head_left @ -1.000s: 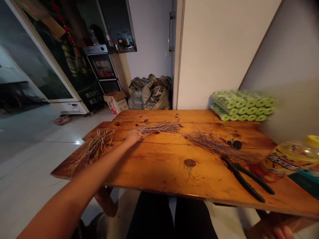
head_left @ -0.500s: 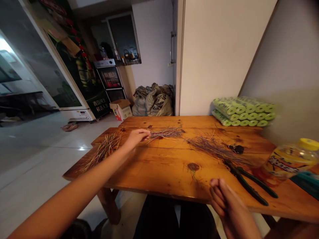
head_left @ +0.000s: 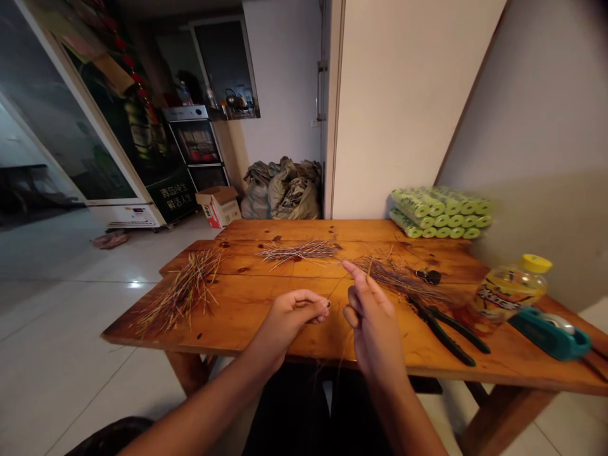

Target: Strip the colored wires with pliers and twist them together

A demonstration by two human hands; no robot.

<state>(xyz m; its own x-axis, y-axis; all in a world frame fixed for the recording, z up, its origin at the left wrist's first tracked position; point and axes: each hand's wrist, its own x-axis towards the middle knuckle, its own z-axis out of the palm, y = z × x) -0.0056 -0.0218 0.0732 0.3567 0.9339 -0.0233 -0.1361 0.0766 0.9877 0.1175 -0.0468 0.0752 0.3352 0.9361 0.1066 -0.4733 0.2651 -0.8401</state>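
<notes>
My left hand (head_left: 289, 315) hovers over the near middle of the wooden table (head_left: 294, 329), fingers pinched on a thin wire strand (head_left: 335, 290). Beside it my right hand (head_left: 370, 310) is raised, fingers stretched upward, touching the same strand. Three heaps of thin coloured wires lie on the table: a left heap (head_left: 183, 291), a middle heap (head_left: 297, 251) and a right heap (head_left: 396, 273). Black pliers (head_left: 444, 326) lie to the right of my right hand.
A yellow-capped plastic bottle (head_left: 510, 291), a teal tool (head_left: 551, 332) and a pack of green rolls (head_left: 439, 212) sit on the table's right side. A small dark object (head_left: 430, 276) lies by the right heap. Sacks (head_left: 280, 190), a cardboard box (head_left: 218, 202) and a fridge stand beyond.
My left hand has drawn back from the middle wire heap toward me. My right hand has risen from below the table edge to meet it over the near middle.
</notes>
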